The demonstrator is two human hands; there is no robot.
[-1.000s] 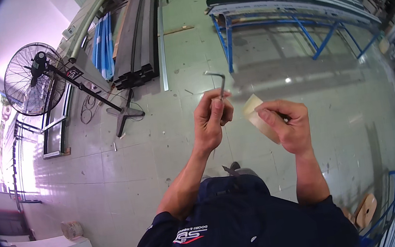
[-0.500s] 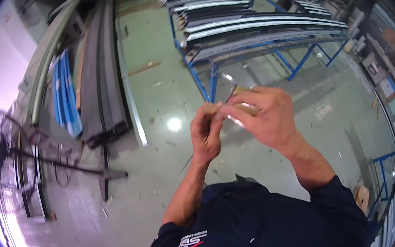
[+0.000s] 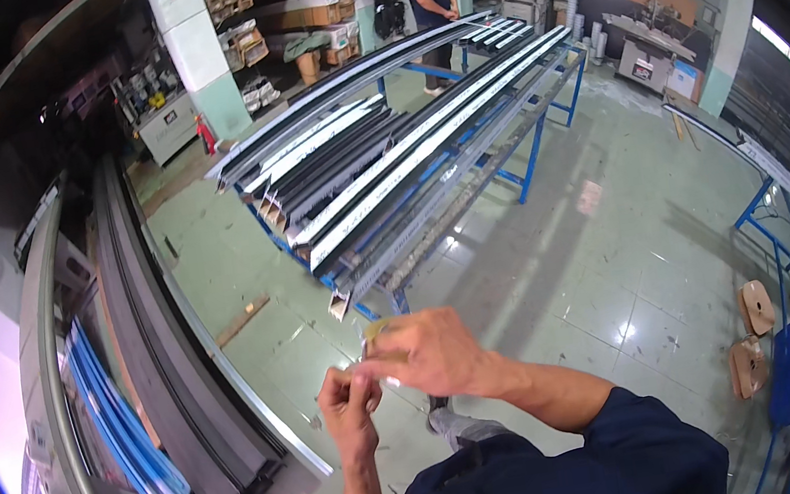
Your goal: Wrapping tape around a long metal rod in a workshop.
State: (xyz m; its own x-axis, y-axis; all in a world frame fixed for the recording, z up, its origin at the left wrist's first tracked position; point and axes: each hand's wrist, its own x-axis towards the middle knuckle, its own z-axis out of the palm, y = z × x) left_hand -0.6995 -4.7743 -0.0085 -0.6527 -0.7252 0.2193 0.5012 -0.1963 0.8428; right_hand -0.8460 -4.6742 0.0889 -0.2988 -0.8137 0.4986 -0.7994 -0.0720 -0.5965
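Right hand (image 3: 435, 351) has its fingers curled on the tape (image 3: 373, 330), below frame centre; left hand (image 3: 347, 402) meets it, fingers bent, hold unclear; handling tape seems underway, steady pinching called for; upper centre, bars (image 3: 429, 131)

I stand in what looks like a workshop: long straight profiles (image 3: 456, 105) lie side by side on a blue-legged worktop (image 3: 531, 163), more dark lengths (image 3: 155, 321) lie to my left, grey machines (image 3: 168, 127) stand around the room, and brown boxes (image 3: 307, 17) are stacked at the back.
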